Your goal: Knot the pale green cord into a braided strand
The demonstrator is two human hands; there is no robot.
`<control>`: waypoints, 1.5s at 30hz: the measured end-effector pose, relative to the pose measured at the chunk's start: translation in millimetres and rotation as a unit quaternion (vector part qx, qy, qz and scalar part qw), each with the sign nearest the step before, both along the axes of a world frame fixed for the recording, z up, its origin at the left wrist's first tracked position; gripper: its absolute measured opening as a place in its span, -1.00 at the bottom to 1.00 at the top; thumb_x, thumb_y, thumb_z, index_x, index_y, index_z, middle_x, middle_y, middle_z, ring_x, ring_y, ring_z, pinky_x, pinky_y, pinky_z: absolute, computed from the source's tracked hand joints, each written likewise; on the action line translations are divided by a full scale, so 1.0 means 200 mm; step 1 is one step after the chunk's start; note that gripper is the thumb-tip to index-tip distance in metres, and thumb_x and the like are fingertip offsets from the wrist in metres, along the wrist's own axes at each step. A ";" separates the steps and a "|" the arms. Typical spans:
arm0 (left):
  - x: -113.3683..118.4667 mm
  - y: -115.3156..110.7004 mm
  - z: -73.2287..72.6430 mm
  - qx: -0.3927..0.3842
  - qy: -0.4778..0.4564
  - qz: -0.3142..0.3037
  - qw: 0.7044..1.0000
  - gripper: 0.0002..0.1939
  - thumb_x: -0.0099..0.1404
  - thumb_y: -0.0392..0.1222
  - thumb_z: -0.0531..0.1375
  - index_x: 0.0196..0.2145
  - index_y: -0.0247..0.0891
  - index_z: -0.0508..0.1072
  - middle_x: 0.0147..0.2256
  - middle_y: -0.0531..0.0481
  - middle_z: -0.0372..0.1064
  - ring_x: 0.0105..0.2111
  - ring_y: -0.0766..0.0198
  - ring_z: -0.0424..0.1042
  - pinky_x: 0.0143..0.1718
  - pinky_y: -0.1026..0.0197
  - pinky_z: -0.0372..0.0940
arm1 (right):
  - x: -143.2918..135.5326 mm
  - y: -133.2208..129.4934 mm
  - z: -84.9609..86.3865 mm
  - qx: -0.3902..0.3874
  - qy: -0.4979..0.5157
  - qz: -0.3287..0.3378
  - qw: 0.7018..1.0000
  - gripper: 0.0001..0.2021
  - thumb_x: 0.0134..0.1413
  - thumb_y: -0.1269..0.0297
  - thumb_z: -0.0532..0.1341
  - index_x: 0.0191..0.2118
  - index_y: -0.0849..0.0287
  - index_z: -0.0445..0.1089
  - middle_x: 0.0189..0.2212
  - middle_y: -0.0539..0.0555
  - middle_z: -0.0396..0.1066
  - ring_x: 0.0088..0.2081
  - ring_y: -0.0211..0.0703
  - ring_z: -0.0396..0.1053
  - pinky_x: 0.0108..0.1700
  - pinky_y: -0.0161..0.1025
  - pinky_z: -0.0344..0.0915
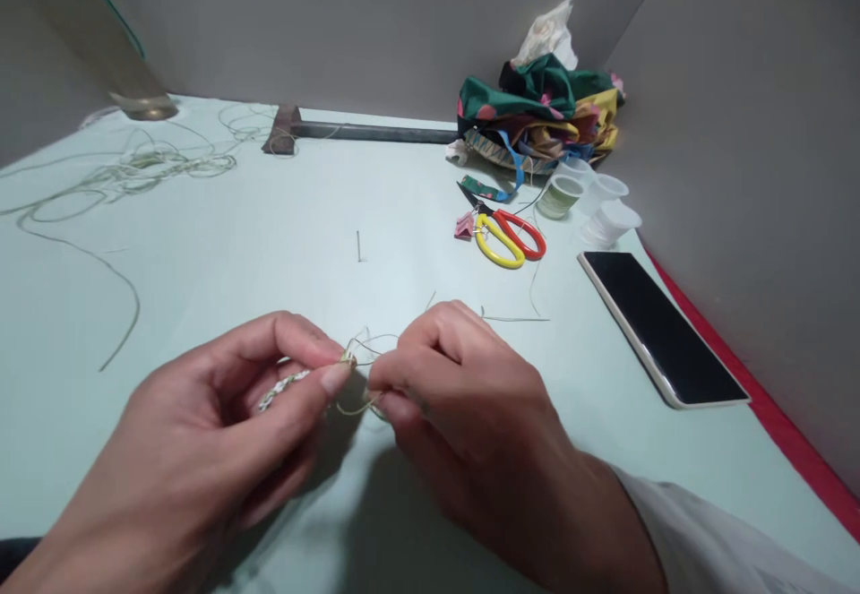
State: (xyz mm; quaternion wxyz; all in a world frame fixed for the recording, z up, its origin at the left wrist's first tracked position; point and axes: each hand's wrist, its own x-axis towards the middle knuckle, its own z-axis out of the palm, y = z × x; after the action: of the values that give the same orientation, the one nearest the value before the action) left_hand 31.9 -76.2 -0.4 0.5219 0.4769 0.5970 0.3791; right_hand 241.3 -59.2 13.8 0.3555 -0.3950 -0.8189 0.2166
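Between the thumb and forefinger of my left hand (235,424) is the end of a braided cord (283,388), white with green strands, whose rest runs back into the palm. Fine loops of thread (366,343) stick out from the pinched end. My right hand (463,406) is closed beside it, fingertips pressed together on thin green thread (356,411) that leads across to the braid. The two sets of fingertips are a short way apart, above the pale tabletop. Part of the thread is hidden behind the right fingers.
Scissors (501,240) with red and yellow handles lie beyond my right hand, near a pink clip (464,225) and thread spools (561,195). A phone (662,330) rests at right. Patterned fabric (537,115), a hammer-like tool (282,131) and tangled green cord (154,164) are at the back.
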 end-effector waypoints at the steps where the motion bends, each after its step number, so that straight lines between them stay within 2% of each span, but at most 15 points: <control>1: 0.00 0.00 0.01 -0.017 -0.027 -0.005 0.999 -0.59 0.27 0.36 0.40 -0.39 0.00 0.56 -0.70 0.17 0.11 -0.71 0.37 0.02 -0.76 0.41 -0.05 | 0.00 0.00 0.01 -0.003 0.007 0.002 1.000 -0.80 0.30 0.53 0.18 -0.33 0.13 0.44 -0.32 0.00 0.42 -0.26 -0.22 0.39 -0.25 -0.28 0.35; 4: 0.01 0.02 0.04 -0.060 -0.099 -0.022 0.993 -0.62 0.30 0.28 0.43 -0.40 -0.04 0.59 -0.73 0.18 0.10 -0.70 0.41 -0.05 -0.71 0.41 -0.09 | 0.01 -0.01 0.03 -0.015 0.019 0.011 1.000 -0.81 0.29 0.56 0.18 -0.29 0.12 0.40 -0.21 0.04 0.46 -0.18 -0.20 0.44 -0.16 -0.28 0.41; 9: 0.01 0.04 0.10 -0.033 -0.113 -0.010 0.993 -0.62 0.28 0.23 0.45 -0.41 -0.11 0.59 -0.77 0.24 0.04 -0.69 0.43 -0.15 -0.68 0.38 -0.13 | 0.06 -0.01 0.08 -0.002 0.049 0.057 0.997 -0.82 0.38 0.53 0.21 -0.27 0.15 0.45 -0.31 0.02 0.51 -0.24 -0.22 0.47 -0.14 -0.30 0.43; 11: 0.02 0.05 0.12 -0.024 -0.120 -0.003 0.992 -0.62 0.21 0.22 0.48 -0.42 -0.12 0.58 -0.76 0.24 0.07 -0.69 0.42 -0.13 -0.66 0.37 -0.15 | 0.08 -0.02 0.10 0.044 0.036 0.024 0.998 -0.83 0.37 0.52 0.24 -0.26 0.17 0.52 -0.32 0.04 0.48 -0.26 -0.20 0.45 -0.21 -0.29 0.41; 13: 0.03 0.06 0.13 -0.022 -0.129 0.002 0.991 -0.62 0.16 0.18 0.50 -0.43 -0.14 0.56 -0.76 0.24 0.08 -0.70 0.42 -0.11 -0.65 0.35 -0.16 | 0.11 -0.05 0.12 0.088 0.002 -0.040 0.995 -0.80 0.34 0.54 0.24 -0.26 0.18 0.57 -0.37 0.05 0.40 -0.32 -0.18 0.40 -0.31 -0.28 0.34; 15: 0.03 0.06 0.14 -0.019 -0.140 0.002 0.990 -0.63 0.14 0.17 0.50 -0.44 -0.14 0.54 -0.76 0.24 0.08 -0.70 0.42 -0.10 -0.64 0.34 -0.17 | 0.12 -0.09 0.13 0.105 -0.028 -0.077 0.991 -0.78 0.30 0.57 0.22 -0.27 0.17 0.57 -0.44 0.01 0.36 -0.39 -0.19 0.35 -0.35 -0.26 0.29; 19: 0.03 0.06 0.14 -0.012 -0.156 0.006 0.988 -0.64 0.17 0.14 0.49 -0.43 -0.15 0.51 -0.75 0.26 0.07 -0.68 0.43 -0.11 -0.61 0.35 -0.18 | 0.11 -0.19 0.12 0.092 -0.043 -0.063 0.993 -0.80 0.25 0.57 0.22 -0.32 0.15 0.49 -0.53 -0.06 0.45 -0.52 -0.26 0.33 -0.37 -0.26 0.29; 24: 0.01 0.07 0.13 -0.003 -0.162 0.009 0.987 -0.65 0.22 0.10 0.46 -0.44 -0.16 0.49 -0.75 0.27 0.06 -0.66 0.43 -0.14 -0.58 0.36 -0.18 | 0.15 -0.28 0.07 0.062 -0.021 -0.071 0.995 -0.80 0.32 0.48 0.16 -0.32 0.11 0.43 -0.51 -0.04 0.51 -0.55 -0.25 0.41 -0.50 -0.31 0.29; 27: 0.02 0.08 0.13 0.000 -0.166 0.019 0.986 -0.65 0.18 0.11 0.46 -0.44 -0.16 0.49 -0.76 0.27 0.05 -0.66 0.43 -0.16 -0.60 0.34 -0.19 | 0.20 -0.31 0.04 0.043 -0.003 -0.105 0.994 -0.83 0.37 0.43 0.20 -0.28 0.08 0.44 -0.45 -0.04 0.55 -0.49 -0.25 0.48 -0.44 -0.35 0.38; 31: 0.02 0.09 0.13 -0.001 -0.170 0.026 0.985 -0.65 0.13 0.11 0.47 -0.44 -0.17 0.49 -0.76 0.28 0.04 -0.66 0.44 -0.16 -0.60 0.34 -0.17 | 0.21 -0.29 0.03 0.082 0.064 -0.156 0.982 -0.83 0.35 0.46 0.26 -0.24 0.03 0.53 -0.38 -0.09 0.62 -0.37 -0.29 0.58 -0.28 -0.44 0.47; 33: 0.02 0.09 0.12 -0.005 -0.169 0.031 0.985 -0.65 0.11 0.11 0.47 -0.44 -0.18 0.50 -0.75 0.28 0.05 -0.66 0.44 -0.15 -0.60 0.35 -0.18 | 0.19 -0.28 0.04 0.112 0.119 -0.171 0.972 -0.78 0.30 0.52 0.29 -0.21 0.01 0.59 -0.32 -0.08 0.66 -0.29 -0.29 0.62 -0.20 -0.46 0.50; 35: 0.02 0.09 0.12 -0.011 -0.165 0.035 0.986 -0.64 0.09 0.12 0.47 -0.44 -0.18 0.51 -0.75 0.27 0.06 -0.66 0.44 -0.13 -0.60 0.35 -0.18 | 0.16 -0.26 0.06 0.107 0.184 -0.173 0.962 -0.72 0.25 0.57 0.32 -0.18 -0.03 0.63 -0.26 -0.09 0.69 -0.20 -0.29 0.63 -0.09 -0.46 0.51; 38: 0.02 0.09 0.11 -0.027 -0.156 0.036 0.987 -0.61 0.03 0.14 0.49 -0.48 -0.20 0.49 -0.73 0.25 0.06 -0.65 0.44 -0.09 -0.60 0.35 -0.18 | 0.11 -0.24 0.10 -0.015 0.321 -0.146 0.936 -0.76 0.24 0.49 0.40 -0.22 -0.09 0.66 -0.27 -0.12 0.68 -0.18 -0.32 0.61 -0.09 -0.48 0.50; 41: 0.02 0.08 0.10 -0.040 -0.149 0.029 0.988 -0.58 0.02 0.16 0.49 -0.50 -0.20 0.49 -0.73 0.24 0.06 -0.64 0.43 -0.08 -0.61 0.36 -0.16 | 0.07 -0.23 0.16 -0.159 0.458 -0.107 0.868 -0.91 0.20 0.32 0.50 -0.30 -0.03 0.65 -0.33 -0.08 0.61 -0.24 -0.34 0.54 -0.16 -0.50 0.46; 45: 0.02 0.08 0.09 -0.039 -0.142 0.033 0.989 -0.60 0.06 0.13 0.48 -0.52 -0.20 0.47 -0.72 0.22 0.07 -0.63 0.41 -0.06 -0.60 0.36 -0.11 | 0.06 -0.22 0.23 -0.214 0.558 -0.105 0.795 -0.87 0.14 0.30 0.55 -0.31 0.05 0.61 -0.34 -0.07 0.50 -0.27 -0.37 0.43 -0.16 -0.50 0.41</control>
State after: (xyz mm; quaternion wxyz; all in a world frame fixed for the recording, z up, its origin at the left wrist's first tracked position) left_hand 35.2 -60.5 18.3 0.6072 0.3776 0.5463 0.4362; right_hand 252.7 -103.7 59.0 0.6779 -0.3548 -0.3650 0.5304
